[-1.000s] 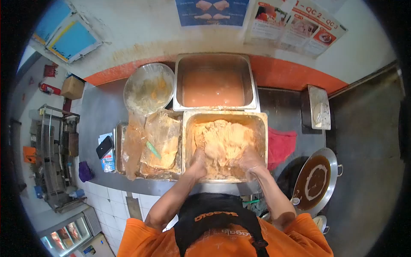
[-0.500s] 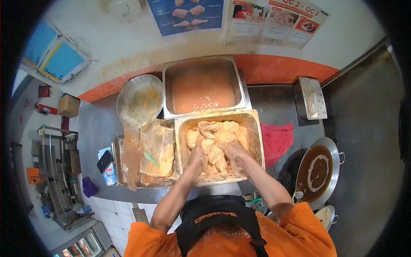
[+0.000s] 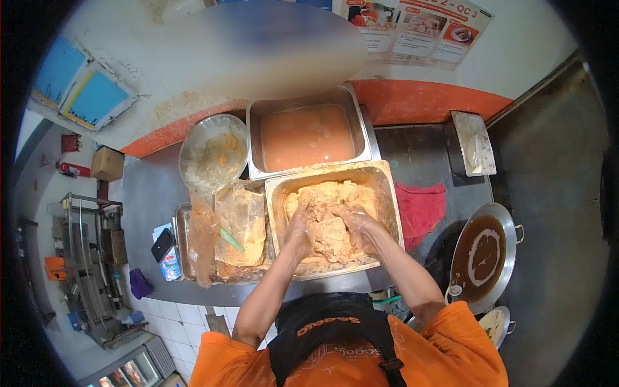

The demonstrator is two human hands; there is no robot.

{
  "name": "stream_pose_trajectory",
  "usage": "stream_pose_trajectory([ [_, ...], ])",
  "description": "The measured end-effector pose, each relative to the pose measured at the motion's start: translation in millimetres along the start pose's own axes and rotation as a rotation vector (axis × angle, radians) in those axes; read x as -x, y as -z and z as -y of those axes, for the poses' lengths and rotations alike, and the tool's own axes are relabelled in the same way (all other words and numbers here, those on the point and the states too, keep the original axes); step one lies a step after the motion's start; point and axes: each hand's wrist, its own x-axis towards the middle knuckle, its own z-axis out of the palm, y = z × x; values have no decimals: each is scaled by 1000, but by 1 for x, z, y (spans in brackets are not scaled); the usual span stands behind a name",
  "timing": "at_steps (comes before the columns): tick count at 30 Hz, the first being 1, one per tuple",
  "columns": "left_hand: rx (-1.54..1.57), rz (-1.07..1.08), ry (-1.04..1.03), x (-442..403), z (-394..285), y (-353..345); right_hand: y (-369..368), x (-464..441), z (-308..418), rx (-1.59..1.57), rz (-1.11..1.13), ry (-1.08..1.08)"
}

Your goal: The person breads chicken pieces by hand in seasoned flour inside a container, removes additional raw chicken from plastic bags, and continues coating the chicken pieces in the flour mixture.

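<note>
In the tray (image 3: pixel 385 187), left hand (image 3: pixel 298 230) and right hand (image 3: pixel 360 224) curl fingers round floured food (image 3: pixel 330 237). A cloth (image 3: pixel 420 209) lies beside the tray

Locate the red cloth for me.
In the head view, the red cloth lies on the table, just right of the metal pan holding the coated pieces.

poster (image 3: pixel 419 32): "qc 2 - qc 3"; apron (image 3: pixel 329 326) lettering unclear

open air above the floury pan (image 3: pixel 387 193), its raised walls all round, liquid-filled pan (image 3: pixel 362 126) close beyond, plastic bag (image 3: pixel 203 235) crowding left, red cloth (image 3: pixel 420 209) low at right
</note>
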Motion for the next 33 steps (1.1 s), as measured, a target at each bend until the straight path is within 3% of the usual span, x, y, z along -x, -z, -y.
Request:
stream_pose_trajectory([
  [2,-44,-58,83,3,-3,-14,-3,-14,-14,610,24,261],
  [3,-37,-74,20,12,-7,-22,-6,-21,-16,921,37,390],
  [5,-16,-127,-96,40,-5,-26,-38,42,45,1182,-80,173],
  [7,-154,-77,-52,43,-22,5,-56,97,104,1362,-142,-6],
  [8,-269,-86,-69,48,-26,24,-21,78,71,1018,-110,206],
  [9,-346,-161,-59,78,-37,0,15,60,37,682,-14,392],
  [10,-421,-236,-44,108,-47,-24,19,78,55,556,-42,401],
  [12,-461,-244,-166,110,-24,-4,41,76,55,555,-143,453],
  [14,-738,-309,-183,127,-18,-11,41,82,54,515,-158,553],
  [16,-763,-21,-497,114,-1,2,11,97,54,354,-155,329],
  [18,-611,110,-372,103,5,2,-20,98,41,523,-152,345],
  [19,-537,165,-304,96,8,1,-29,89,24,783,-163,457],
  [20,-410,211,-302,108,10,-15,-39,81,11,830,-168,499],
  [22,-60,302,-195,134,10,-54,-63,64,-5,761,-165,530],
  [24,30,469,-162,125,15,-46,-76,57,-11,655,-168,524],
  [26,-78,553,-266,69,8,-16,-83,52,-9,564,-171,520],
  [28,-32,379,-346,41,1,-6,-87,49,-7,491,-171,509],
  [29,-220,431,-551,47,3,-14,-86,48,-6,465,-173,508],
  [33,56,493,-334,92,15,-62,-86,42,-1,335,-190,488],
])
